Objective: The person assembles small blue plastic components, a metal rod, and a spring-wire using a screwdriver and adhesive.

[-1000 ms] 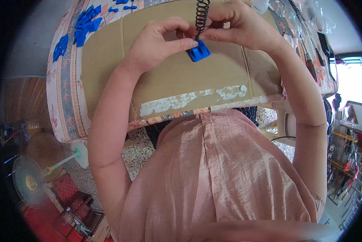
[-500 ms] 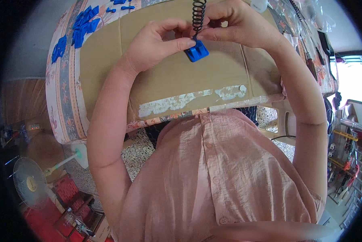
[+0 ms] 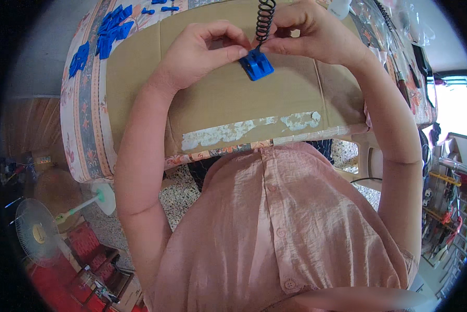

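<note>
A small blue plastic piece with a flat, square end is held above the cardboard near the far edge. From its upper end rises a black coil spring, which runs out of the top of the picture. My left hand pinches the piece's left upper corner between thumb and fingers. On the other side, my right hand is closed, its thumb and fingertips at the joint between spring and blue piece. Those fingertips are partly hidden behind the spring, so how the two parts join cannot be seen.
A large cardboard sheet covers the patterned tablecloth. Several blue plastic pieces lie in piles at the far left. Tools and clear plastic bags crowd the right side. A fan stands at the lower left.
My left thumb has shifted from the spring's base to the blue piece's corner, uncovering more of its upper end. The spring and piece sit slightly farther right in the picture.
</note>
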